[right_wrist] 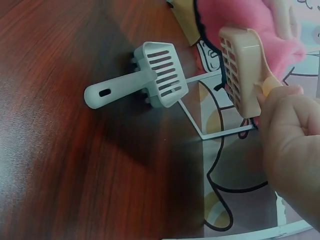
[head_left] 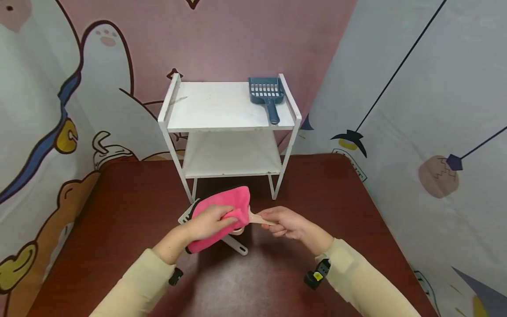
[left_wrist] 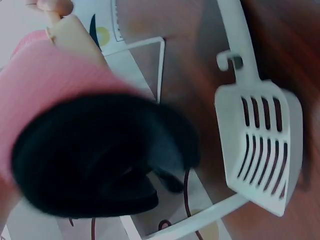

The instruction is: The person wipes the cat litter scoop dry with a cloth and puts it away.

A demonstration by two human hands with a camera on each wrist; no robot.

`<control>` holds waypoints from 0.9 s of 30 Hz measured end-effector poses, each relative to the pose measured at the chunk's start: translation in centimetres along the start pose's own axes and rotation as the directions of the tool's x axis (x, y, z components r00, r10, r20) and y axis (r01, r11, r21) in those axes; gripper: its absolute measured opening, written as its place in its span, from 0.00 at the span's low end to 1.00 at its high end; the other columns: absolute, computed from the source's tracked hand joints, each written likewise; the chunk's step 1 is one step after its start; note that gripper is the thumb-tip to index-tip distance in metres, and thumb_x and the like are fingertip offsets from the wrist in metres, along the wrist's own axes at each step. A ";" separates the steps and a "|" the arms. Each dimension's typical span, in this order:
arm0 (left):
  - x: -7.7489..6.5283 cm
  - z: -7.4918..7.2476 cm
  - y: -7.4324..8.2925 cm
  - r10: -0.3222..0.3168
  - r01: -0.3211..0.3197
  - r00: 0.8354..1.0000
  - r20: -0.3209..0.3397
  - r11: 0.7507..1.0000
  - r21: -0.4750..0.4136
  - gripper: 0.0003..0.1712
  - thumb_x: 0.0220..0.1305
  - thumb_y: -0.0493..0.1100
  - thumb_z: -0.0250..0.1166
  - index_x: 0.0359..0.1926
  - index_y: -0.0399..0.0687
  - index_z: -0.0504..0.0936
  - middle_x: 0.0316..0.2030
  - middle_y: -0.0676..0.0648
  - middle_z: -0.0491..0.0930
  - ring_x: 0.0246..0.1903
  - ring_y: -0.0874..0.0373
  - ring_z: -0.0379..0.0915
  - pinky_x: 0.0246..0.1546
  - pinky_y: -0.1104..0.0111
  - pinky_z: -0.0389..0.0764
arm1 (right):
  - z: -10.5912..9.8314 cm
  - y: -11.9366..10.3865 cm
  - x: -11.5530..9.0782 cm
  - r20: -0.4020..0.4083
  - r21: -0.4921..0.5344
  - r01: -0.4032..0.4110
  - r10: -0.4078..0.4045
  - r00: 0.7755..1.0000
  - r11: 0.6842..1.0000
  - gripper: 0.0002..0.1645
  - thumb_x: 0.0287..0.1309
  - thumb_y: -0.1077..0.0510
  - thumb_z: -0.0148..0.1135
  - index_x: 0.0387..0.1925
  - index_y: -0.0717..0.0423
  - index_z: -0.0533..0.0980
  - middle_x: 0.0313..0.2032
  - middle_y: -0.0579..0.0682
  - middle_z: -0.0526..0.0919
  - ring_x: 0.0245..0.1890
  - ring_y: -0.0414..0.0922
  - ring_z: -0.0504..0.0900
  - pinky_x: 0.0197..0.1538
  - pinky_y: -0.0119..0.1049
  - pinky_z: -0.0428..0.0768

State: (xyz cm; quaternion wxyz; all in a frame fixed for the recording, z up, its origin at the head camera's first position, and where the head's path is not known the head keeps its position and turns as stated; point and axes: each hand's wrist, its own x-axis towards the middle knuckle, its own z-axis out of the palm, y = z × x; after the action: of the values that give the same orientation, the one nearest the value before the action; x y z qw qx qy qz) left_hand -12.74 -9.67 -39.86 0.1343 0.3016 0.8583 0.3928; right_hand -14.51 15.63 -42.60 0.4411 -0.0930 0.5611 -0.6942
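My left hand (head_left: 210, 223) grips a pink cloth (head_left: 237, 197) with a black edge and dark underside (left_wrist: 75, 150). The cloth lies against a beige litter scoop (right_wrist: 252, 65) with a slotted head, partly covering it. By its handle (head_left: 259, 219), my right hand (head_left: 286, 222) holds that scoop above the table. A pale grey litter scoop (right_wrist: 122, 88) rests on the tabletop underneath; in the head view the cloth hides most of it.
Behind the hands stands a white two-tier shelf (head_left: 233, 174) on the dark red-brown table (head_left: 317, 189). A blue litter scoop (head_left: 271, 108) lies on its upper tier, at the right. Walls with cartoon drawings (head_left: 237, 39) enclose the table's back and sides.
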 end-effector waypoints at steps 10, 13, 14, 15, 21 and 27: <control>-0.9 -0.1 -0.8 -0.005 0.000 0.998 0.059 0.997 0.074 0.14 0.67 0.41 0.55 0.23 0.47 0.68 0.18 0.58 0.53 0.21 0.68 0.53 0.27 0.75 0.61 | 0.1 0.1 0.0 0.002 -0.047 -0.005 0.006 1.000 0.999 0.18 0.71 0.62 0.36 0.53 0.72 0.64 0.22 0.43 0.71 0.10 0.29 0.54 0.14 0.20 0.52; -1.0 -0.7 -0.5 -0.023 0.018 0.998 0.052 0.996 0.083 0.14 0.68 0.43 0.55 0.24 0.47 0.68 0.18 0.58 0.54 0.21 0.68 0.53 0.28 0.75 0.62 | -0.1 -0.2 -0.1 -0.002 -0.050 0.009 -0.009 1.000 0.999 0.18 0.71 0.62 0.36 0.53 0.72 0.64 0.21 0.43 0.70 0.09 0.29 0.53 0.14 0.20 0.52; -1.1 -0.9 -0.4 -0.027 0.023 0.999 0.042 0.995 0.093 0.14 0.68 0.43 0.55 0.24 0.47 0.67 0.18 0.58 0.54 0.21 0.68 0.53 0.28 0.75 0.62 | -0.1 -0.3 -0.2 -0.001 -0.048 0.014 -0.015 1.000 0.999 0.18 0.71 0.62 0.36 0.53 0.71 0.64 0.22 0.43 0.70 0.09 0.29 0.53 0.14 0.20 0.52; -1.1 -1.1 -0.3 -0.030 0.027 0.999 0.029 0.995 0.100 0.14 0.68 0.44 0.55 0.24 0.47 0.68 0.17 0.58 0.54 0.20 0.68 0.53 0.28 0.74 0.62 | -0.2 -0.4 -0.2 0.000 -0.047 0.019 -0.019 1.000 0.999 0.17 0.71 0.62 0.36 0.53 0.70 0.65 0.22 0.43 0.70 0.09 0.29 0.54 0.14 0.20 0.52; -2.1 -2.3 -0.3 -0.038 0.049 0.997 -0.062 0.982 0.182 0.16 0.66 0.44 0.57 0.22 0.49 0.65 0.16 0.58 0.54 0.18 0.68 0.50 0.32 0.69 0.66 | -0.5 -1.0 -0.4 0.012 -0.066 0.017 -0.016 1.000 0.998 0.17 0.71 0.61 0.37 0.52 0.69 0.65 0.22 0.42 0.71 0.10 0.28 0.55 0.15 0.20 0.53; -3.0 -3.9 -1.3 -0.100 0.116 0.978 -0.183 0.990 0.081 0.09 0.67 0.42 0.56 0.30 0.45 0.72 0.18 0.56 0.59 0.19 0.67 0.56 0.23 0.74 0.64 | -1.6 -0.9 -1.3 0.007 -0.149 0.000 0.001 1.000 0.989 0.21 0.71 0.60 0.38 0.54 0.74 0.64 0.22 0.42 0.71 0.10 0.29 0.55 0.15 0.21 0.54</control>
State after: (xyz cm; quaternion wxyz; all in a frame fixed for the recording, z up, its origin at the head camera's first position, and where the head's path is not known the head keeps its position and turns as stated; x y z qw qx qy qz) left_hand -12.79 -14.49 -38.31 0.0640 0.2240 0.8990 0.3707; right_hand -15.23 17.67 -41.90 0.4353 -0.1280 0.6098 -0.6498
